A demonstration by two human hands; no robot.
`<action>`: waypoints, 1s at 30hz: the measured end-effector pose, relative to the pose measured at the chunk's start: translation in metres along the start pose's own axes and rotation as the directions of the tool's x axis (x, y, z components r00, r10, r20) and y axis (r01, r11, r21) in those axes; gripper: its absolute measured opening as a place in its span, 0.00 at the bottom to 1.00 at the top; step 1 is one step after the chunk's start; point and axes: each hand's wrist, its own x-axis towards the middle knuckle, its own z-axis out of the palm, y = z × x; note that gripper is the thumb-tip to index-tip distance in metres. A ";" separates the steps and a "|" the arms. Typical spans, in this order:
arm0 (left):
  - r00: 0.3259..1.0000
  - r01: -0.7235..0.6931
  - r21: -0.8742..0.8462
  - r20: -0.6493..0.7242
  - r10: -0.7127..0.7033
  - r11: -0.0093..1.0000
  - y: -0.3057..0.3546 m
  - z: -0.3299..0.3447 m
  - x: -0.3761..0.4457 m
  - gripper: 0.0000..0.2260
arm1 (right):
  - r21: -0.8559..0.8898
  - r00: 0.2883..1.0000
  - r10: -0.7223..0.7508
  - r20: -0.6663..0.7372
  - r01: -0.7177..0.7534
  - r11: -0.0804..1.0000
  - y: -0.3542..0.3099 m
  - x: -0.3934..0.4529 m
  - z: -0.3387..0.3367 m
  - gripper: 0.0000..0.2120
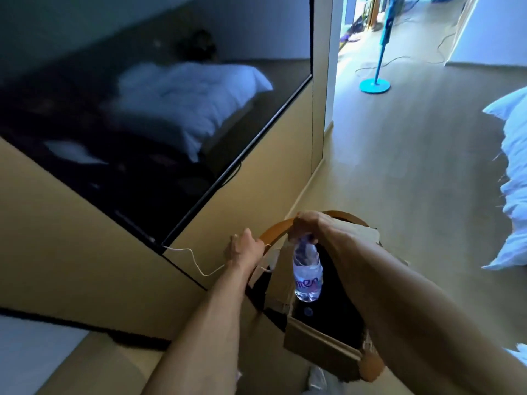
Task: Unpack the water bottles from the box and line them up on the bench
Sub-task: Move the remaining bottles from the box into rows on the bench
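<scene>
My right hand [309,225] grips the top of a clear plastic water bottle [307,275] with a purple-lettered label. The bottle hangs upright above the dark inside of an open cardboard box [316,342]. The box sits on a round wooden chair or stool whose curved back rail [275,233] shows behind it. My left hand [245,246] rests on that rail at its left end, fingers curled over it. A bottle cap shows faintly deep in the box [308,311].
A large wall-mounted TV [148,115] fills the upper left, a white cable [196,260] trailing from its lower corner. A light surface [34,354] lies at the bottom left. White bedding [513,181] is at the right; a blue fan stand [375,84] stands on the floor beyond.
</scene>
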 end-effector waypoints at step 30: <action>0.690 -0.353 -0.835 0.071 -0.720 -0.421 -0.292 -0.065 -0.376 0.23 | -0.278 0.297 -0.945 -0.135 0.904 0.324 -0.380 -0.324 0.196 0.20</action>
